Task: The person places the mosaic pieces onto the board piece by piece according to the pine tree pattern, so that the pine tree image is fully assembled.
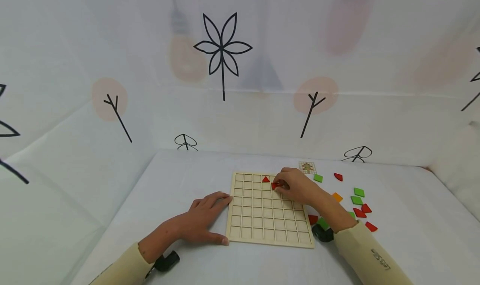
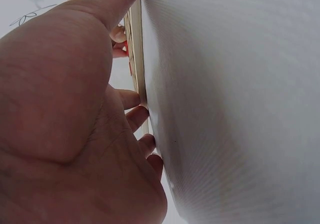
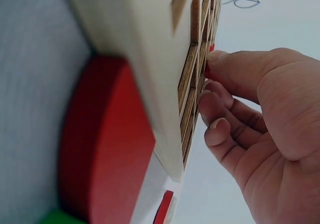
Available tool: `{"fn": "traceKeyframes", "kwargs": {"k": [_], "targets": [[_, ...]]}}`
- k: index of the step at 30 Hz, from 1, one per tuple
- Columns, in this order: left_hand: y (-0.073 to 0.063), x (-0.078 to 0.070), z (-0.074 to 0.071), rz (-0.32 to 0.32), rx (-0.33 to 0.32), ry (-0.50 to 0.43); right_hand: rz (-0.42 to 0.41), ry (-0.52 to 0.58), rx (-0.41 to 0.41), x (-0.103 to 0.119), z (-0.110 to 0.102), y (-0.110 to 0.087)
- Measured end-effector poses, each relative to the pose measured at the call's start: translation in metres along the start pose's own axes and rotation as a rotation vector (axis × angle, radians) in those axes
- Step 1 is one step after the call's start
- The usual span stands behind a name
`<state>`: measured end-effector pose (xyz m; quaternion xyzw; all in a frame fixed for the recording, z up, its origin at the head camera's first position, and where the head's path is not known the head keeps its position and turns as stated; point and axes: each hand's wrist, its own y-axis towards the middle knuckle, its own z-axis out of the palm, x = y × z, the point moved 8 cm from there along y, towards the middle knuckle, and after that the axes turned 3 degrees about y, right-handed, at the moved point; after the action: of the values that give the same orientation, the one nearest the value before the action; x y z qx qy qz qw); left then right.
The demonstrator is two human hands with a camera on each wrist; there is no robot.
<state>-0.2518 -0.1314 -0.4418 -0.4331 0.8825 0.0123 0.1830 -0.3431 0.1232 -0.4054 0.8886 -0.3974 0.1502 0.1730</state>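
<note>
A pale wooden grid board (image 1: pixel 257 211) lies flat on the white surface. Along its left edge rests my left hand (image 1: pixel 202 219), fingers spread, fingertips and thumb touching the rim. Over the board's upper right part, my right hand (image 1: pixel 296 186) pinches a small red piece (image 1: pixel 274 186) between thumb and fingers, down at a grid cell. The piece's shape is mostly hidden by the fingers. One cell up and to the left sits a red triangle (image 1: pixel 266 179). In the right wrist view, the held red piece (image 3: pixel 208 72) shows only as a sliver beside the thumb.
Right of the board lie loose pieces: green squares (image 1: pixel 358 192), red curved pieces (image 1: pixel 371 226) and an orange piece (image 1: pixel 337 197). A small pattern card (image 1: pixel 307 167) lies beyond the right hand. One thick red piece (image 3: pixel 112 139) stands close against the board's side.
</note>
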Motion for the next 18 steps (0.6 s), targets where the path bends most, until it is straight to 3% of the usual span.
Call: {"fn": "traceKeyframes", "kwargs": {"k": [9, 18], "targets": [[0.0004, -0.0004, -0.0013, 0.013, -0.011, 0.001, 0.046, 0.018, 0.019, -0.0011, -0.0008, -0.0005], [-0.0007, -0.0022, -0.0021, 0.013, -0.010, 0.000, 0.014, 0.037, -0.012, -0.0010, -0.0087, -0.0092]]}}
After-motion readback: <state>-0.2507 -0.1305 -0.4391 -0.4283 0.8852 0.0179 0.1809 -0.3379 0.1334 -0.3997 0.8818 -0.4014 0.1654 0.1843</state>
